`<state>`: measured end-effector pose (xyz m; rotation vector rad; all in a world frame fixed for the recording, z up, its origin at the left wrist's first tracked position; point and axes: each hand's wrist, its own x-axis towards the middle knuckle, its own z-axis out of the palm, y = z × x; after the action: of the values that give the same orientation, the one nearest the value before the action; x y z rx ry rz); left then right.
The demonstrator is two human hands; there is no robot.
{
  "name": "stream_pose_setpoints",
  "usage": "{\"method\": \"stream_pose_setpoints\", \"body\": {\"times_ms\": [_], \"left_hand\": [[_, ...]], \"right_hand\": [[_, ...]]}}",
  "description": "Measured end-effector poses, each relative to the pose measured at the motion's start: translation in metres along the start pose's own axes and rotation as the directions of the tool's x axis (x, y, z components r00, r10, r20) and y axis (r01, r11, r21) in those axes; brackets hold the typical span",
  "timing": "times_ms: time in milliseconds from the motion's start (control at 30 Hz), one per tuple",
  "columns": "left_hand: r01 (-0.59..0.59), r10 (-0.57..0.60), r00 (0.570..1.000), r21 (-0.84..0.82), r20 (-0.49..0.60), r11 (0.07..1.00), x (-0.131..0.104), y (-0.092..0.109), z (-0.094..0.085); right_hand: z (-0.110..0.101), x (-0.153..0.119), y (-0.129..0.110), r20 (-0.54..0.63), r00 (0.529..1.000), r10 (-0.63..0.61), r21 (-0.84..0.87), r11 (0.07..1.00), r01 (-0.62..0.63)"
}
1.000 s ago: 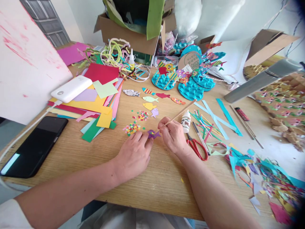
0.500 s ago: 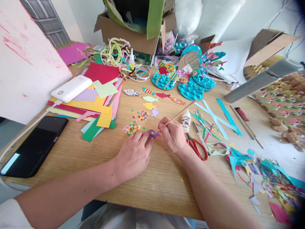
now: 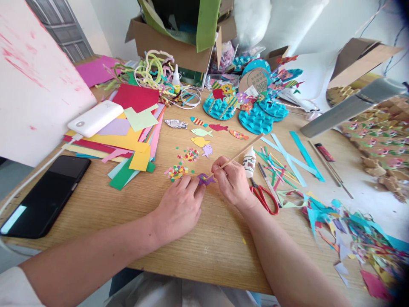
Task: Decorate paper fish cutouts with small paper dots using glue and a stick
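A small purple paper fish [image 3: 209, 179] lies on the wooden table [image 3: 223, 251]. The fingertips of my left hand [image 3: 180, 202] press down on its left side and hide part of it. Between the closed fingers of my right hand [image 3: 231, 179] is a thin wooden stick [image 3: 244, 150], slanted, its lower tip at the purple fish. Yellow and green specks show on the fish beside the tip. Just beyond my left fingers lie piles of small paper dots [image 3: 177, 172]. Several cut paper fish, among them a yellow fish [image 3: 200, 142] and a lilac fish [image 3: 207, 150], lie farther back.
Right of my right hand are a white glue bottle [image 3: 249, 163], red-handled scissors [image 3: 266, 200] and paper strips [image 3: 294, 160]. Paper scraps [image 3: 358, 234] cover the right side. Coloured sheets [image 3: 134, 98], a power bank [image 3: 96, 118] and a phone [image 3: 46, 196] lie left.
Both hands stay in almost the same place, with the stick tip still at the purple fish. A little more of the light specks seems to show on the fish.
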<state>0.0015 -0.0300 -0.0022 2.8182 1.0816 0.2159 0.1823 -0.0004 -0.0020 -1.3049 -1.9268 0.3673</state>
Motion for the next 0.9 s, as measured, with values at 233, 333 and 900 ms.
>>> {"method": "stream_pose_setpoints", "body": {"times_ms": [233, 333, 900], "left_hand": [[-0.004, 0.004, 1.0, 0.006, 0.002, 1.0, 0.0004, 0.0004, -0.0011], [-0.002, 0.002, 1.0, 0.001, 0.007, 1.0, 0.0001, 0.0008, -0.0011], [0.003, -0.003, 1.0, -0.018, 0.002, 1.0, -0.0001, 0.0001, -0.0017]], "right_hand": [[-0.0003, -0.0003, 0.0003, -0.001, 1.0, 0.021, 0.006, 1.0, -0.021], [-0.0006, -0.0007, 0.0004, -0.002, 1.0, 0.029, 0.013, 0.999, -0.029], [-0.0012, -0.0048, 0.003, -0.065, 0.995, 0.082, 0.049, 0.996, -0.079]]}}
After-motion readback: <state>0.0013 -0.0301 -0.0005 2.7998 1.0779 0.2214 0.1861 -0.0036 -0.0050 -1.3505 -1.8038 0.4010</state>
